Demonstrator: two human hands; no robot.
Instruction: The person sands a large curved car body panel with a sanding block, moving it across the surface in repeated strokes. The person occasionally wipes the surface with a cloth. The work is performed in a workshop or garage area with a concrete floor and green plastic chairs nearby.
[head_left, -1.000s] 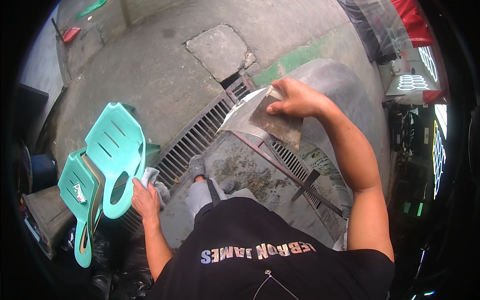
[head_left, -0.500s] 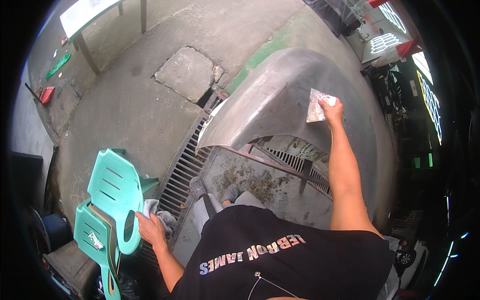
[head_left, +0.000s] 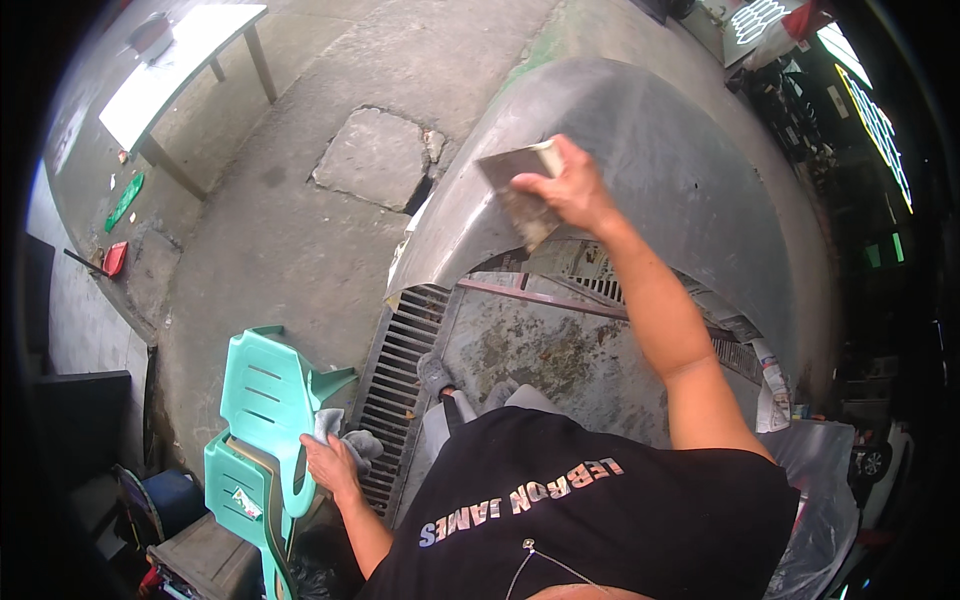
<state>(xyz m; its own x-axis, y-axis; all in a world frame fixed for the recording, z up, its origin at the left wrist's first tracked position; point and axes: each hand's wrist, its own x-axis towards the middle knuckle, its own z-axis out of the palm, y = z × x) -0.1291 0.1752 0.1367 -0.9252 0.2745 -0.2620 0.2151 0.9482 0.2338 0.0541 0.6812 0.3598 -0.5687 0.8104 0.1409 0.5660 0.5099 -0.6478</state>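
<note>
Worked over concrete floor [head_left: 275, 250]. Held flat plate [head_left: 522, 207] approx. 1 o'clock, gripped in rt hand [head_left: 575, 190], over grey curved panel [head_left: 660, 160]. Likely a stroking step; next called for even contact. Clutched grey cloth [head_left: 362, 446] in lt hand [head_left: 333, 466], 7 o'clock, beside green chairs [head_left: 262, 375]. Couldn't confirm plate-on-panel contact; lost far-rt background [head_left: 860, 310] in dark.

Nearer the body than both hands spreads a black short-sleeved shirt [head_left: 660, 500], with shiny lettering [head_left: 522, 502] and a thin silvery chain [head_left: 530, 545]. Right of the left hand [head_left: 328, 462] show light-grey trousers [head_left: 436, 428], dark-striped, and grey shoes [head_left: 433, 375].
</note>
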